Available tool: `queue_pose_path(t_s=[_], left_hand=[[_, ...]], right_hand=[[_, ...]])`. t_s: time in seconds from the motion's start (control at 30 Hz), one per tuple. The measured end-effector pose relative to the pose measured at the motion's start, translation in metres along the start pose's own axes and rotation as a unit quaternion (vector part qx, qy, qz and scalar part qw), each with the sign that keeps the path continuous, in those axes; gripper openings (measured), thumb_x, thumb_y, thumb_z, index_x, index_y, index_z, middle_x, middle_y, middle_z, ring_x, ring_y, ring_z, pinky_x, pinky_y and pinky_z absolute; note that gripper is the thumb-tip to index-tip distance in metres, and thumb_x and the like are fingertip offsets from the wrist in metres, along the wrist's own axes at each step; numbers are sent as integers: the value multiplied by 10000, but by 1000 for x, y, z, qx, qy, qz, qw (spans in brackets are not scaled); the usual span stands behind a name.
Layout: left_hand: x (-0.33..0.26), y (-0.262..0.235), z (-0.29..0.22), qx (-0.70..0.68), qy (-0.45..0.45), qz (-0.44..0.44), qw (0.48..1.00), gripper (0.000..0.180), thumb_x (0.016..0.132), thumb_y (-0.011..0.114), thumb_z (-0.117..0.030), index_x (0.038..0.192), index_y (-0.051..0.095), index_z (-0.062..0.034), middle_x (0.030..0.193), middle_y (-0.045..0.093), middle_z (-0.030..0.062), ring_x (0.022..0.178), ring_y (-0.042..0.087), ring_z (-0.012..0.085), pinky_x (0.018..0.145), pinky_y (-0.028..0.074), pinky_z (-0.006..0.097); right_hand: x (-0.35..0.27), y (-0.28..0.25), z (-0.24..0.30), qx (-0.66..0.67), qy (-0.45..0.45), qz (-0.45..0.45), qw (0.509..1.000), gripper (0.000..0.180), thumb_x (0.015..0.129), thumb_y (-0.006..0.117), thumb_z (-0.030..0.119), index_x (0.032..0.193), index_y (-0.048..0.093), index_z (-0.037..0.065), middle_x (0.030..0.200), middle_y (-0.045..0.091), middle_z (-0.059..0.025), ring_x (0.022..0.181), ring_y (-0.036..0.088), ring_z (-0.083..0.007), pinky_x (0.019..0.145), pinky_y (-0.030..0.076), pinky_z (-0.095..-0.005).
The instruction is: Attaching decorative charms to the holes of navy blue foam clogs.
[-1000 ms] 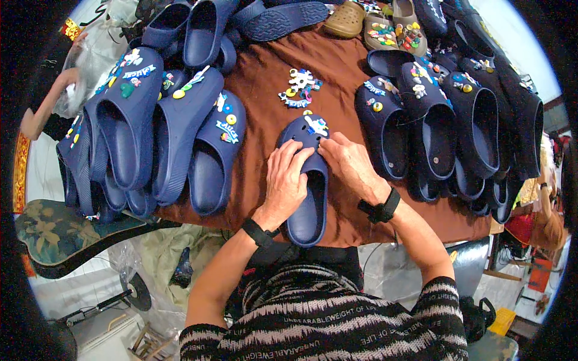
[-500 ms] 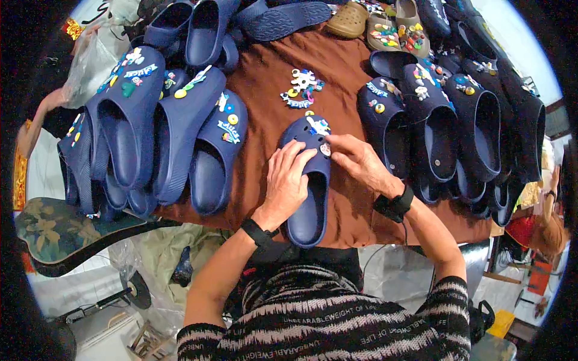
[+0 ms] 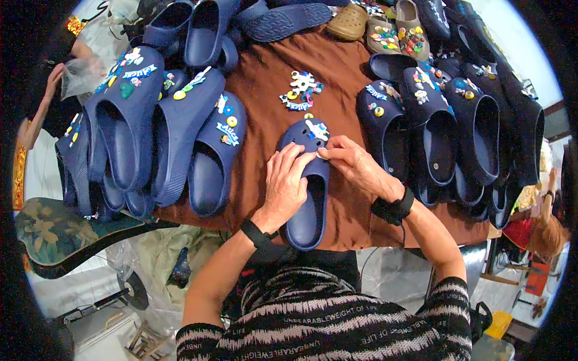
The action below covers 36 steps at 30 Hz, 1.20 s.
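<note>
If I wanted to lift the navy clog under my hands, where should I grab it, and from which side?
Probably by its heel rim, coming from your side. The navy clog lies with its heel toward you and its opening facing up, leaving that rim exposed, while your left hand and right hand occupy its front part.

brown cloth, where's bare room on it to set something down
The brown cloth has bare patches either side of the small charms, out to the left clogs and right clogs, and another between the left hand and the left clogs. Shoes crowd both sides and the far edge.
</note>
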<state>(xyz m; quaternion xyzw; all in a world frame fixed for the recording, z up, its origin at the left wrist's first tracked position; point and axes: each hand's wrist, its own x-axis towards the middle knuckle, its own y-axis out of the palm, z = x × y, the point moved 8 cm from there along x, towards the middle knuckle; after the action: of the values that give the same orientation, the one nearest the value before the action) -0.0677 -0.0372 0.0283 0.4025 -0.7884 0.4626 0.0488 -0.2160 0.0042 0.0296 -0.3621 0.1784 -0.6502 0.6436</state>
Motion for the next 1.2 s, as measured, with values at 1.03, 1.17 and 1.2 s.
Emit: queue_pose_path(t_s=[1.03, 1.17, 1.2], left_hand=[[-1, -1, 2, -24, 0, -13, 1000, 550, 719, 546, 66, 1249, 594, -71, 1319, 542, 157, 1320, 465, 368, 1129, 325, 493], [-2, -2, 4, -25, -1, -19, 999, 535, 728, 536, 62, 1244, 597, -66, 1317, 544, 160, 1316, 467, 373, 1119, 333, 494], [-1, -2, 4, -27, -3, -20, 999, 533, 729, 535, 63, 1243, 597, -65, 1317, 544, 161, 1315, 467, 374, 1118, 334, 493]], right_hand=[[44, -13, -102, 300, 255, -159, 905, 209, 952, 661, 147, 1050, 686, -35, 855, 696, -40, 740, 628, -103, 686, 499, -253], [2, -13, -66, 332, 274, -179, 885, 172, 949, 661, 117, 1021, 686, -37, 828, 674, -22, 750, 594, -91, 703, 488, -250], [-3, -15, -59, 299, 285, -162, 896, 154, 947, 661, 107, 997, 694, -36, 832, 674, -15, 770, 600, -93, 713, 484, -249]])
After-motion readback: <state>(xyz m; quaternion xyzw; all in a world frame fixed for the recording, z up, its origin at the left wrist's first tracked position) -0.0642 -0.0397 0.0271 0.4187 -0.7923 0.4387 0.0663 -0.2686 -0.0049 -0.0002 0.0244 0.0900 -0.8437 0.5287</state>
